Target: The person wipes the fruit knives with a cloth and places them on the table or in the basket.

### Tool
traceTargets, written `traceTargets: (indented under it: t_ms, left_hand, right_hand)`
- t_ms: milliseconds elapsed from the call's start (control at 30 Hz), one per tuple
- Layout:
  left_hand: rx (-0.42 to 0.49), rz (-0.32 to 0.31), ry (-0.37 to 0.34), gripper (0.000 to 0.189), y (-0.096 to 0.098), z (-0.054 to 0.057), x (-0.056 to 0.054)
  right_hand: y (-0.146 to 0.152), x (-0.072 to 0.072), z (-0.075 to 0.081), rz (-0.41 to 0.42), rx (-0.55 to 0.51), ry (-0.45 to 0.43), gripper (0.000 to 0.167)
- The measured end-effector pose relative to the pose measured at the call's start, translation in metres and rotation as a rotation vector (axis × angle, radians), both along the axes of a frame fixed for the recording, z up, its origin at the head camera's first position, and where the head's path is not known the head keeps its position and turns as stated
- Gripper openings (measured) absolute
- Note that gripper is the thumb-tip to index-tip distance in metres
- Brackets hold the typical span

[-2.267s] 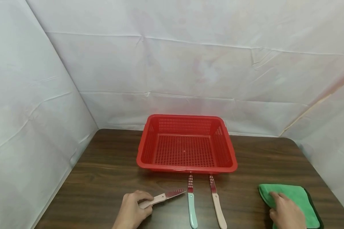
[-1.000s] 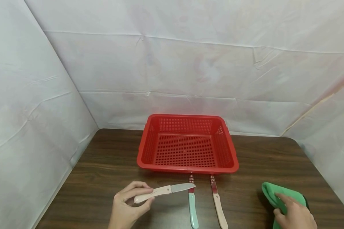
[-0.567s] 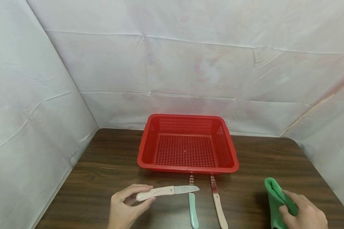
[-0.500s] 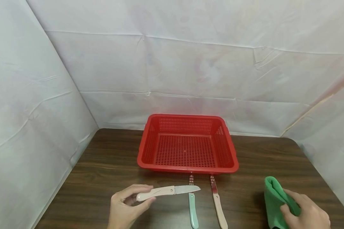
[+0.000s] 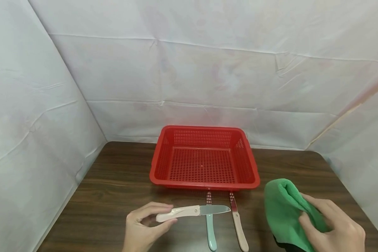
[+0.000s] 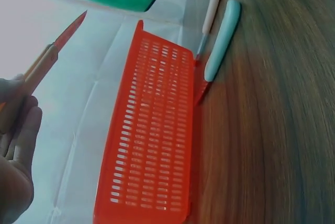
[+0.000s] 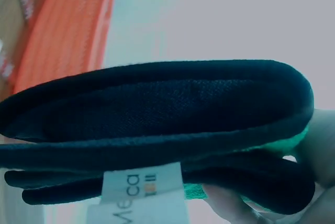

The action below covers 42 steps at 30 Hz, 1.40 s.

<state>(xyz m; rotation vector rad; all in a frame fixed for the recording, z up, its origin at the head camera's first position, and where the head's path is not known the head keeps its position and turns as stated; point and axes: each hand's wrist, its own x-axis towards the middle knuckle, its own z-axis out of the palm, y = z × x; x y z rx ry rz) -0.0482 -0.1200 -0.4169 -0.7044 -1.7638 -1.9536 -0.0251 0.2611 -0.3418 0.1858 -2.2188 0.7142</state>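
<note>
My left hand (image 5: 146,225) pinches the pale pink handle of a paring knife (image 5: 193,211) above the table, its blade pointing right. The same knife (image 6: 44,64) shows at the left of the left wrist view. On the right, my right hand (image 5: 335,225) grips a folded green cloth (image 5: 285,213) with a dark edge, lifted off the table. In the right wrist view the cloth's dark border and white label (image 7: 144,192) fill the lower part. A mint-handled knife (image 5: 210,231) and a beige-handled knife (image 5: 239,229) lie on the table; the held blade partly covers the mint one.
A red perforated plastic basket (image 5: 204,184) stands at the back middle of the dark wooden table (image 5: 113,196), with nothing visible inside. Both lying knives point toward its front wall. White sheeting (image 5: 189,80) encloses the table at the back and sides.
The right hand has picked the green cloth up off the table and brought it left, toward the knives. The left hand has raised its knife, turned the blade, and shifted slightly right.
</note>
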Motion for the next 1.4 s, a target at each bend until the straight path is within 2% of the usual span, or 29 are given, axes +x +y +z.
traceTargets:
  t_ms: [167, 300, 467, 533, 567, 733, 900, 1000, 1133, 1300, 1333, 1400]
  left_hand:
    - [0.01, -0.018, -0.02, 0.034, 0.002, 0.003, 0.0]
    - [0.015, -0.02, -0.039, 0.032, 0.006, 0.005, 0.001]
    - [-0.01, 0.055, -0.203, 0.03, 0.011, 0.01, 0.004]
    - [-0.008, 0.072, -0.242, 0.03, 0.013, 0.011, 0.004]
    - [-0.001, 0.069, -0.24, 0.03, 0.014, 0.011, 0.004]
    - [0.056, 0.023, -0.145, 0.032, 0.016, 0.009, 0.001]
    - [0.068, 0.022, -0.097, 0.032, 0.017, 0.01, 0.0]
    - [0.087, 0.004, -0.031, 0.034, 0.019, 0.011, -0.001]
    - [0.134, -0.043, 0.06, 0.039, 0.02, 0.011, -0.004]
    - [0.175, -0.077, 0.114, 0.043, 0.02, 0.01, -0.007]
    - [0.183, -0.08, 0.118, 0.043, 0.019, 0.01, -0.007]
    - [0.192, -0.079, 0.123, 0.042, 0.018, 0.011, -0.008]
  right_hand:
    - [-0.024, -0.001, 0.016, 0.173, -0.053, 0.123, 0.031]
    - [-0.042, -0.004, 0.023, 0.252, -0.027, 0.128, 0.029]
    - [-0.062, -0.008, 0.024, 0.345, 0.021, 0.115, 0.028]
    - [-0.069, -0.01, 0.024, 0.38, 0.033, 0.114, 0.027]
    - [-0.073, -0.011, 0.024, 0.397, 0.04, 0.116, 0.027]
    - [-0.089, -0.012, 0.023, 0.459, 0.122, 0.102, 0.034]
    - [-0.1, -0.014, 0.022, 0.559, 0.298, 0.093, 0.041]
    - [-0.105, -0.016, 0.019, 0.611, 0.386, 0.071, 0.041]
    - [-0.108, -0.014, 0.015, 0.637, 0.449, 0.009, 0.045]
    - [-0.107, -0.012, 0.013, 0.632, 0.505, -0.019, 0.051]
    - [-0.105, -0.012, 0.013, 0.635, 0.51, -0.019, 0.051]
    - [-0.101, -0.013, 0.015, 0.632, 0.528, -0.036, 0.038]
